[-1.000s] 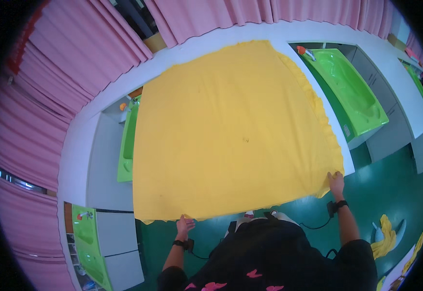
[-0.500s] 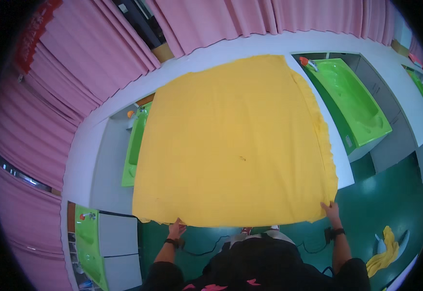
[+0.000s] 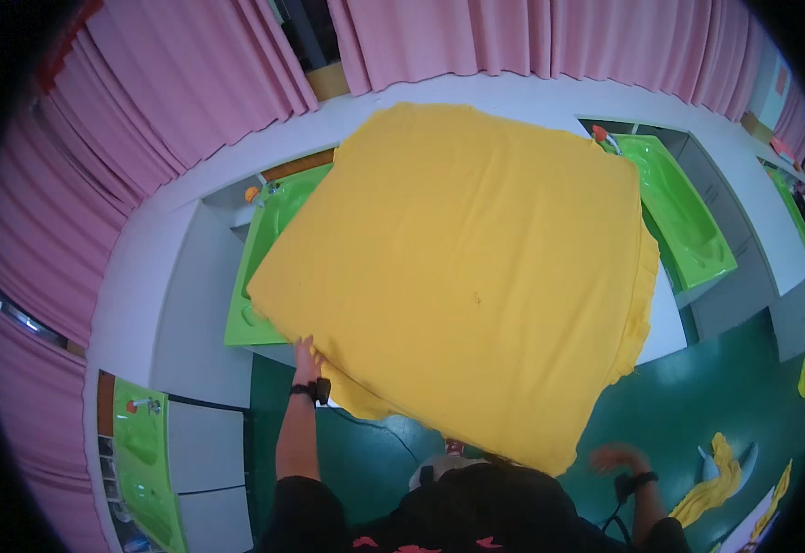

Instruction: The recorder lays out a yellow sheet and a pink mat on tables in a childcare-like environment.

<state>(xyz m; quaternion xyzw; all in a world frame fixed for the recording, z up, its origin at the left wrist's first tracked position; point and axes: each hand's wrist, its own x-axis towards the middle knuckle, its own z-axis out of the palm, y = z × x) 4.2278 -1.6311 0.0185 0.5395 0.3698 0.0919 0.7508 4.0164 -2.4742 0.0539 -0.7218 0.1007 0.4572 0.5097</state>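
A large yellow cloth (image 3: 458, 249) lies spread over a white tabletop (image 3: 665, 323), turned askew, with one corner hanging toward my body. Its right edge is wavy. At the cloth's near left edge, my left hand (image 3: 307, 364) has its fingers closed on the border, and a lower flap of cloth shows beneath. Off to the right of the near corner, my right hand (image 3: 619, 458) is apart from the cloth and smeared by motion, so its fingers cannot be read.
A green sink basin (image 3: 264, 249) at the left is partly covered by the cloth; another green basin (image 3: 688, 217) stands right. A third basin (image 3: 144, 461) sits lower left. Yellow and blue cloth pieces (image 3: 718, 479) lie on the green floor (image 3: 698, 387). Pink curtains (image 3: 476, 37) hang behind.
The yellow cloth has turned clockwise: its left corner moved up, its near right corner swung down toward me. My left hand moved up and left. My right hand let go and moved down.
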